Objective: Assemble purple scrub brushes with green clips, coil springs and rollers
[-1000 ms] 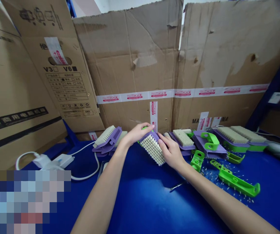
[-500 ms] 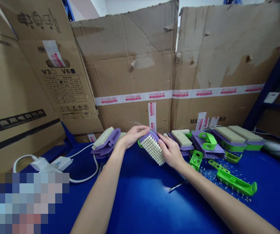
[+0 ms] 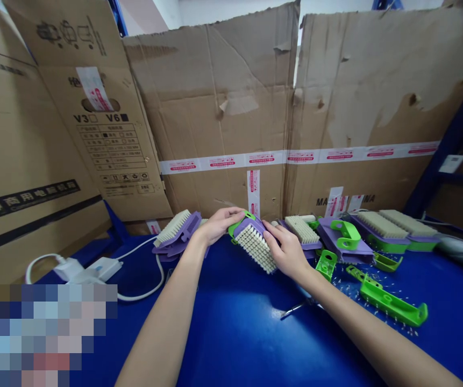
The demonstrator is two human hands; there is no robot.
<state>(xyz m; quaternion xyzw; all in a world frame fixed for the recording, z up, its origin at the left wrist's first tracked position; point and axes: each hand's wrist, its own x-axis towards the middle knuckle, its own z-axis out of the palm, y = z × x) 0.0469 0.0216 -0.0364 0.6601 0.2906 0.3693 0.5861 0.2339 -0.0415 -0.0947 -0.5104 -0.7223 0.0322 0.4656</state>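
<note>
A scrub brush (image 3: 255, 250) with cream bristles, a purple base and a green plastic part is held up tilted above the blue table, bristles towards me. At its far left end, my left hand (image 3: 220, 226) pinches the green part between thumb and fingers. Along the right side, my right hand (image 3: 286, 248) wraps the purple base, with some fingertips hidden behind it. Beneath my right forearm lies a thin metal-shafted tool (image 3: 293, 310), partly covered by the arm.
Purple brush pieces (image 3: 175, 231) are stacked at left. Further brushes (image 3: 380, 223), green brackets (image 3: 392, 303) and many scattered screws lie at right. A white power adapter (image 3: 102, 267) with cables rests at left on the blue table (image 3: 231, 338). Cardboard sheets (image 3: 223, 107) stand behind.
The brush has turned slightly, and more of its green part shows at the far end beside my left hand. Both hands keep hold. The whole view has shifted a little.
</note>
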